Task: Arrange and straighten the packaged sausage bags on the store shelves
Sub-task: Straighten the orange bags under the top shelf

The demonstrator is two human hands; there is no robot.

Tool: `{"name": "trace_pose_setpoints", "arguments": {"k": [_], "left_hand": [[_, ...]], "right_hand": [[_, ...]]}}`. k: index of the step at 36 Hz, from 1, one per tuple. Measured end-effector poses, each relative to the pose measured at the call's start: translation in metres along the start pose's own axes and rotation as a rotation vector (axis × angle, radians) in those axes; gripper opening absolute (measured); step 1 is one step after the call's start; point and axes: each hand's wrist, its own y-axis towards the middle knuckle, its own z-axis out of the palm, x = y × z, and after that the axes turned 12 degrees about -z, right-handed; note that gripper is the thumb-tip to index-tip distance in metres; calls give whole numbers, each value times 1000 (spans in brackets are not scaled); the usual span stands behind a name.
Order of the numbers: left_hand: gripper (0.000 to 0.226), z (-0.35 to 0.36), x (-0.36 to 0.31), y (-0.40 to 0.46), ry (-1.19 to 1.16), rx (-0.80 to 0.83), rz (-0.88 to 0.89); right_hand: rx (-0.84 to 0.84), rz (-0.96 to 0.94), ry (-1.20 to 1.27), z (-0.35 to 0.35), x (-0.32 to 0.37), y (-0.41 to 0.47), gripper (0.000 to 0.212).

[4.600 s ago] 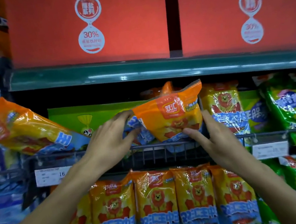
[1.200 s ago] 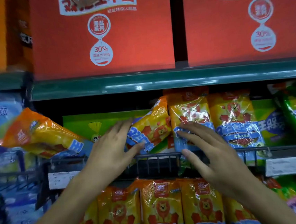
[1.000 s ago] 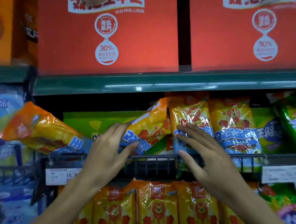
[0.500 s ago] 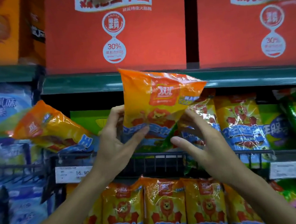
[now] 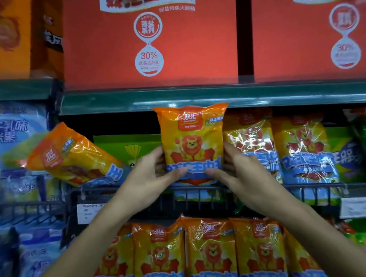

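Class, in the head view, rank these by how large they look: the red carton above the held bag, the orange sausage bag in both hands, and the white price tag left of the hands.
1. red carton, largest.
2. held sausage bag, gripped by left hand and right hand.
3. price tag, smallest, partly hidden by the left forearm.
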Motion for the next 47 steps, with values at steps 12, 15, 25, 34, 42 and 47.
{"name": "trace_pose_setpoints", "arguments": {"k": [12,15,25,34,42,47], "left_hand": [[33,6,15,5,176,-145,110],[26,0,14,6,261,-133,95],[59,9,0,19,640,-120,-249],[56,9,11,15,406,-195,-143],[54,15,12,6,641,-260,-108],[76,19,10,2,640,-313,-106]], "right_hand": [[19,150,-149,15,3,7,79],[61,183,-254,19,1,9,78],[23,99,-461,33,7,-2,79],[65,118,-564,25,13,3,75],[79,116,-614,26,13,-8,73],[-60,-58,-617,35,9,-22,72]]}}
